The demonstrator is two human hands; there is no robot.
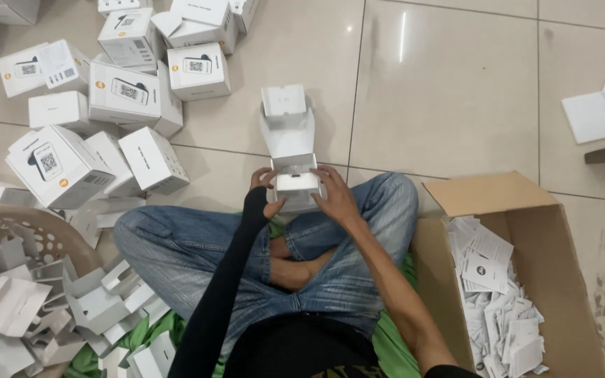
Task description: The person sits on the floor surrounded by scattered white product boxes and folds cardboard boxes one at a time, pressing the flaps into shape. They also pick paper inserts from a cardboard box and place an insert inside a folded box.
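One small white box (295, 183), lid up: light, stiff card, easily dented; left hand (266, 190) and right hand (334, 196) grasp its sides.

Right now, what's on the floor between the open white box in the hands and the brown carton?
In the head view, the person's bent knee in blue jeans lies between the open white box and the brown carton.
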